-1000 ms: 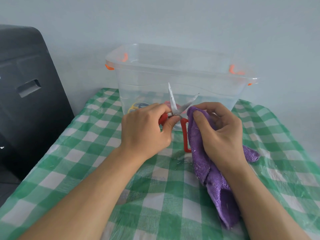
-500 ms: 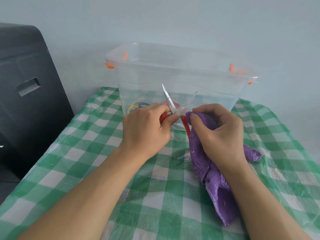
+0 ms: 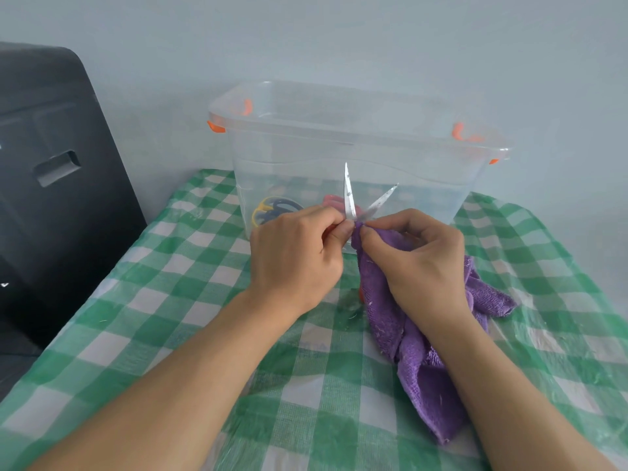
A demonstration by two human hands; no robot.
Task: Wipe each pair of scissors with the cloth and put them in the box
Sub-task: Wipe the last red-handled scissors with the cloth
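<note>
My left hand [image 3: 294, 258] grips the red-handled scissors [image 3: 350, 195] near the pivot, their two steel blades spread apart and pointing up. My right hand [image 3: 419, 260] pinches the purple cloth [image 3: 418, 362] against the base of the blades, right beside my left fingers. The rest of the cloth hangs down onto the table. Most of the red handle is hidden behind my hands and the cloth. Behind them stands the clear plastic box [image 3: 356, 144] with orange latches; a yellow-and-blue pair of scissors [image 3: 272, 209] and something pink lie inside it.
The table carries a green-and-white checked cover [image 3: 170, 300] under clear plastic. A black object [image 3: 51, 185] stands close at the left edge. A pale wall rises right behind the box.
My right hand has brought the cloth inward to the pivot of the blades, against my left fingers. The blades have tipped more upright, and the red handle is now covered.
</note>
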